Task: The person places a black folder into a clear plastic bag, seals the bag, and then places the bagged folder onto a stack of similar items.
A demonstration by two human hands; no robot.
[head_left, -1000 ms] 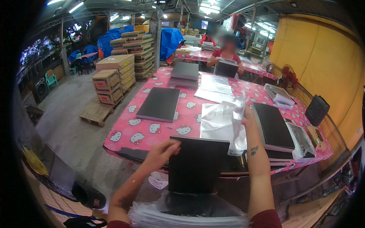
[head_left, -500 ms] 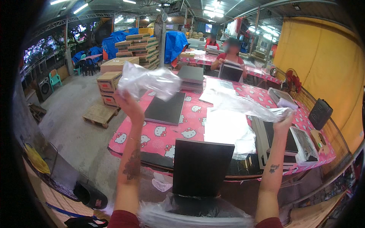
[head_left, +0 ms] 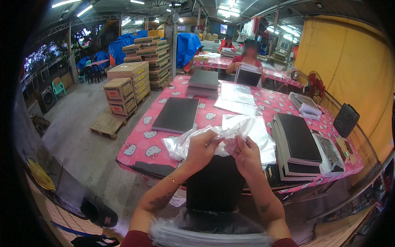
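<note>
My left hand (head_left: 201,152) and my right hand (head_left: 246,154) are close together over the table's near edge, each with fingers closed on a crumpled clear plastic bag (head_left: 179,140). Under them a black board-like panel (head_left: 214,185) stands upright, its top hidden by the hands and the bag. At its foot is a stack in clear plastic wrapping (head_left: 214,238). Beyond the bag lies a pile of flat shiny plastic sheets (head_left: 263,133). A black flat book-like block (head_left: 176,115) rests left of it, and a stack of thick black ones (head_left: 298,140) stands to the right.
The table has a pink patterned cover (head_left: 138,144). At its far side a co-worker in red (head_left: 260,64) holds a black-covered block near another grey-black stack (head_left: 203,79). Cartons (head_left: 119,90) on a pallet (head_left: 101,123) stand left; a red fan (head_left: 316,84) is at the right.
Both hands have come down and inward from wide apart, drawing the stretched plastic bag into a bunch between them. The co-worker's block has shifted slightly.
</note>
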